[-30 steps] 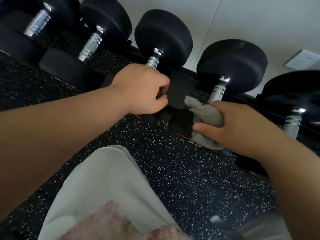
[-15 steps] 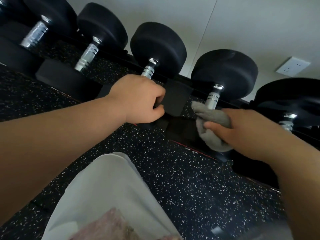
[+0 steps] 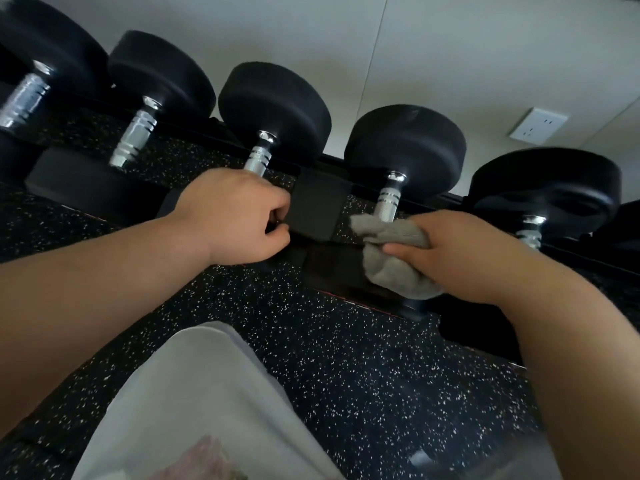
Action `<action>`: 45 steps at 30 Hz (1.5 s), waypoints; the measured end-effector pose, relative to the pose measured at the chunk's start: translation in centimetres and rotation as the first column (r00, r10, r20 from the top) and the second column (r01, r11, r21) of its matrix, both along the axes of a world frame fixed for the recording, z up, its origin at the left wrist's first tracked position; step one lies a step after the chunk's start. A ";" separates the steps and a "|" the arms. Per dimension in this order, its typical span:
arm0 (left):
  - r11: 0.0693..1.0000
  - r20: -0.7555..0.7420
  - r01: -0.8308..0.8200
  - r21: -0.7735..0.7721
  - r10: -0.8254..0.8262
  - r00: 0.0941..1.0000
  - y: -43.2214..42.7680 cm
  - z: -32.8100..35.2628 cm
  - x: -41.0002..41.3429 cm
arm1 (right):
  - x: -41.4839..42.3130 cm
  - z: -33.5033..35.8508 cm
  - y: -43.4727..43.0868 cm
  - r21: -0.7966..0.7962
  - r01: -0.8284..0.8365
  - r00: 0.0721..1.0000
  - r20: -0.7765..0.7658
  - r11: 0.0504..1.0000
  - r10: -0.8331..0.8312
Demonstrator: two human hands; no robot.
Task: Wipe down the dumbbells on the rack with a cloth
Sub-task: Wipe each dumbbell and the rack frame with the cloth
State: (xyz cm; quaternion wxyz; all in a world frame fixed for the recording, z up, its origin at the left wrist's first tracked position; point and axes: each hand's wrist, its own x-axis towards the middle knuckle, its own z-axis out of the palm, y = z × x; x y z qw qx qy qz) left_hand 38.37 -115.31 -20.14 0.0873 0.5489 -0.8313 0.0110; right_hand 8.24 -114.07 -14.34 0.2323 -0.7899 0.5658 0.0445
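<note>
Gripping the chrome handle of a black, round-headed dumbbell [image 3: 273, 105], my left hand [image 3: 239, 216] has its fingers curled tight around the bar. Just right of it, past a rack pad [image 3: 317, 206], my right hand [image 3: 460, 258] bunches the grey cloth [image 3: 391, 268] against the next dumbbell [image 3: 405, 147] at its ribbed handle. Both grips match a second ago; the row sits lower in my view.

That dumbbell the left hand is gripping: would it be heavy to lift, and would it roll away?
Probably heavy for its size: the dumbbell has a thick black head on a metal handle. Its round heads would likely roll on flat floor, though the rack seems to cradle it. The ringed handle under the left hand probably grips well.
</note>
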 end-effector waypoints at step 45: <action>1.000 0.024 -0.023 -0.009 0.024 0.999 -0.4 -0.3 -0.1 | -2.6 -5.8 -3.2 0.525 0.298 0.587 0.558 0.797 -0.587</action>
